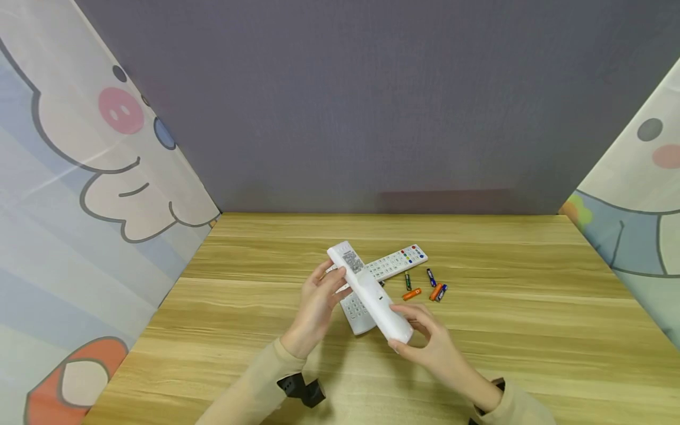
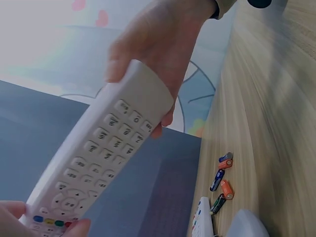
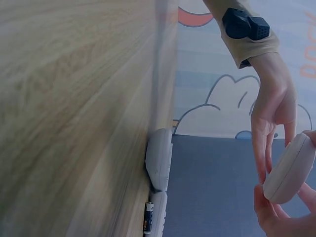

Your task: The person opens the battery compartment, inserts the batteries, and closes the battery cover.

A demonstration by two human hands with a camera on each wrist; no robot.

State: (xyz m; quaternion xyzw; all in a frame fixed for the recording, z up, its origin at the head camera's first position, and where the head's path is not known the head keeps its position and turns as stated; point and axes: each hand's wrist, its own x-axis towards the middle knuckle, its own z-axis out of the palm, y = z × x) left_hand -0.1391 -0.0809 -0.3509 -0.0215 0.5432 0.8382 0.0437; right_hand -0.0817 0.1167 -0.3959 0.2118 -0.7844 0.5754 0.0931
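Observation:
Both hands hold a white remote control [image 1: 375,298] above the table, its back with a printed label facing up in the head view. The left hand [image 1: 317,301] grips it near the label end. At the other end, the right hand [image 1: 427,338] pinches its edges between thumb and fingers. In the left wrist view the button side of the remote control [image 2: 98,148] shows, with coloured buttons by the left fingers. Beneath it on the table lie a white remote [image 1: 397,263] and another white remote [image 1: 357,314], both with buttons up and partly hidden.
Several small batteries lie right of the remotes: a green and black one [image 1: 408,281], orange ones [image 1: 411,294] and dark blue ones [image 1: 431,277]. A grey panel [image 1: 372,106] stands at the table's [image 1: 531,265] back edge. Printed cartoon sheets [image 1: 127,177] hang at both sides.

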